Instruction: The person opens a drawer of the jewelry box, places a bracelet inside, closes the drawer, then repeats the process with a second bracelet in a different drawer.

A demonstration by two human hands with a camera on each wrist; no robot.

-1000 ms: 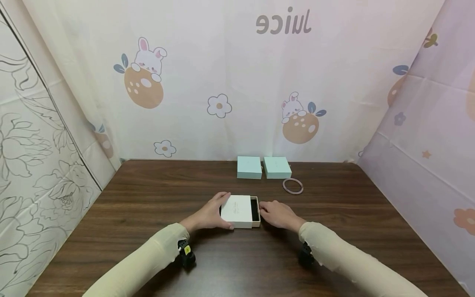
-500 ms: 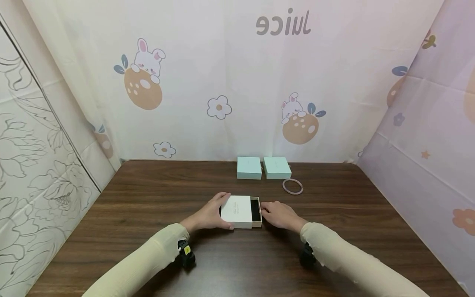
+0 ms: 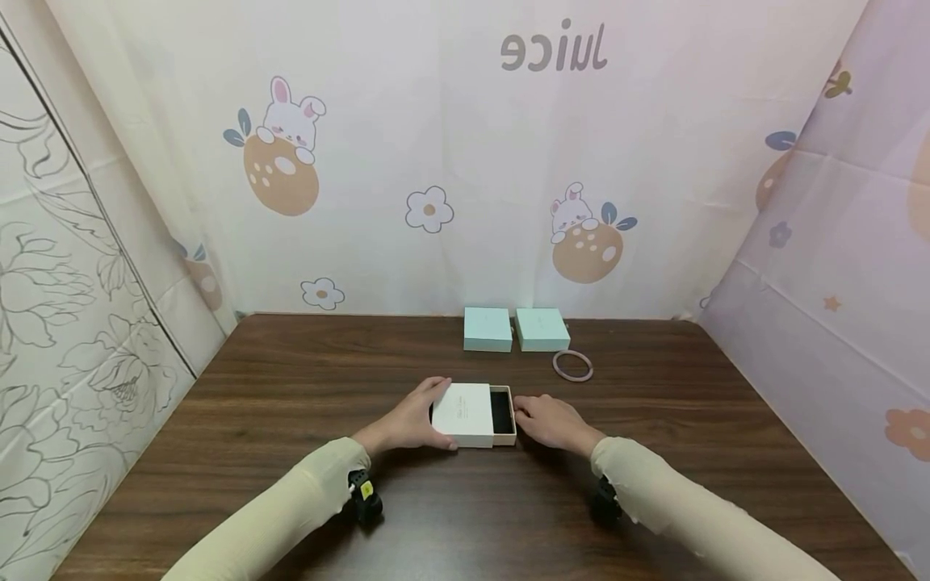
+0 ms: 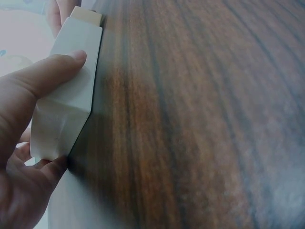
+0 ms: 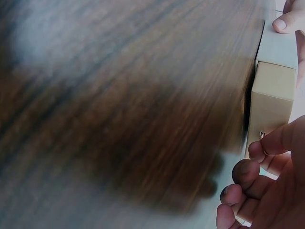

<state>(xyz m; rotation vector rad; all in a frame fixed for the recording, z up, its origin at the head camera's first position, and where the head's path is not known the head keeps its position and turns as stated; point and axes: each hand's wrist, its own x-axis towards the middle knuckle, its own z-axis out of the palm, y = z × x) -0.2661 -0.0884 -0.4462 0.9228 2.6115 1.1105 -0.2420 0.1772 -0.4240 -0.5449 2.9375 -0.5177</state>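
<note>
On the dark wooden table lies a white drawer-style gift box [image 3: 465, 415] with small printing on its top. My left hand [image 3: 414, 415] grips its outer sleeve, the thumb along the near side and fingers round the left end and far side. From the sleeve's right end a cream drawer [image 3: 512, 440] sticks out partway, showing a black lining [image 3: 502, 412]. My right hand [image 3: 554, 421] is at the drawer's end; in the right wrist view its thumb and finger pinch a small pull [image 5: 262, 135] there, and the other fingers are curled. How far the drawer extends inside the sleeve is hidden.
Two mint-green boxes [image 3: 488, 329] sit side by side near the table's back edge. In front of the right-hand mint box [image 3: 542, 331] lies a pale ring-shaped bangle [image 3: 574, 379]. Printed curtains [image 3: 363, 161] hang behind the table and at its sides.
My right hand has shifted slightly to the right, and the cream drawer has slid farther out of the sleeve with it. The left hand and the sleeve have stayed in place.
</note>
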